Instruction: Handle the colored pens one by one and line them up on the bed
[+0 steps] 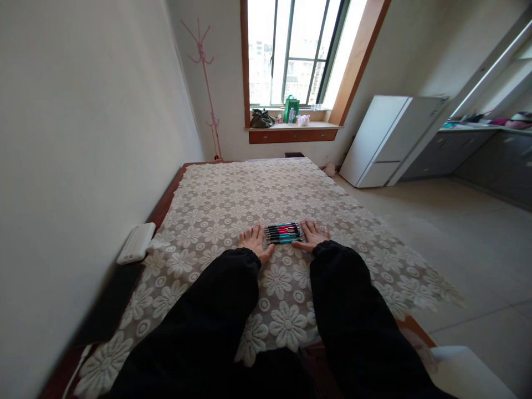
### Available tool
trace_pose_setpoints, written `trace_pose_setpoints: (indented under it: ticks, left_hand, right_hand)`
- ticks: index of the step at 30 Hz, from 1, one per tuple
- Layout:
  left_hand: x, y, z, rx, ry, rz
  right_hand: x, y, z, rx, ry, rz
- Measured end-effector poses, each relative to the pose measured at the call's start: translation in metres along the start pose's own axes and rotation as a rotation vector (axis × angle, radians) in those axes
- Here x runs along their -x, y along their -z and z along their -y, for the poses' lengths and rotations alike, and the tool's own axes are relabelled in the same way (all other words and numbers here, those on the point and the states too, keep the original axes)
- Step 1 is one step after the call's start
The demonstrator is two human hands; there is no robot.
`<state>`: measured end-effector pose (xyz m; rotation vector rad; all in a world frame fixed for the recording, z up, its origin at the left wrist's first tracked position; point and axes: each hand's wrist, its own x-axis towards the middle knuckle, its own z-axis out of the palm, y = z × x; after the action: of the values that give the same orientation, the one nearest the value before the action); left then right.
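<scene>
Several pens [284, 233] lie side by side in a compact row on the flowered tablecloth [286, 327], their barrels black, teal and red. My left hand [254, 241] rests flat at the left ends of the row, fingers spread, thumb pointing toward the nearest pen. On the opposite side, my right hand [312, 235] lies with fingers apart, its thumb touching or very close to the right end of the nearest teal pen. Neither hand grips anything. Black sleeves cover both arms up to the wrists.
Along the wall on the left are a white power bank [136, 244] and a dark flat device [108, 305] with a white cable [77, 370]. A pink coat rack [208, 83] stands behind the table. To the right is a white fridge [388, 141]; bags [261, 118] sit on the windowsill.
</scene>
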<state>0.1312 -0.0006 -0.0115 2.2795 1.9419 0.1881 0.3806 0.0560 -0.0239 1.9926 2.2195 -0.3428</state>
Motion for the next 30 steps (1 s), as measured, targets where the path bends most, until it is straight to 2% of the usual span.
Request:
trace_pose_setpoints:
  ticks: [7, 30]
  left_hand:
    - [-0.002, -0.008, -0.002, 0.033, 0.026, -0.035]
    - [-0.001, -0.008, -0.009, 0.061, 0.059, -0.037]
  right_hand:
    - [-0.001, -0.006, 0.008, 0.008, -0.032, -0.056]
    - [-0.005, -0.012, 0.012, 0.035, -0.034, -0.058]
